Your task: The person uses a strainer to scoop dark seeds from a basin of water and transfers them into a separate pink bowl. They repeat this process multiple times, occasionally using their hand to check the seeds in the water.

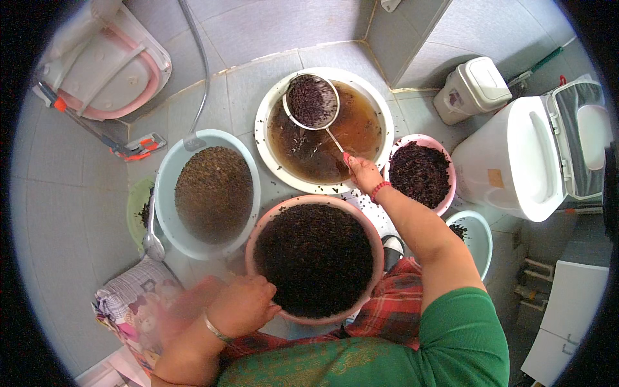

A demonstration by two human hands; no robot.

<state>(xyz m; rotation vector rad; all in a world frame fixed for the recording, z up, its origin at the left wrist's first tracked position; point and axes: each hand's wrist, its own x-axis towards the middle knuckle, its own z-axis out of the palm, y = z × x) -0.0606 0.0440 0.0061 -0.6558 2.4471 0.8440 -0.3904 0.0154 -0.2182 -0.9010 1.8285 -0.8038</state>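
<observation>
My right hand grips the handle of a round mesh strainer holding small dark bits. The strainer is over a white basin of cloudy brown water, tilted; I cannot tell whether its lower edge touches the water. Before my knees stands a large pink basin filled with wet-looking dark bits. My left hand has its fingers curled over that basin's near left rim. Right of the white basin, a smaller pink basin holds a heap of dark flakes.
At left, a light-blue basin holds murky water with brown bits, a grey hose reaching its rim. A ladle leans by a green basin. At right are a toilet, a bin and another blue basin.
</observation>
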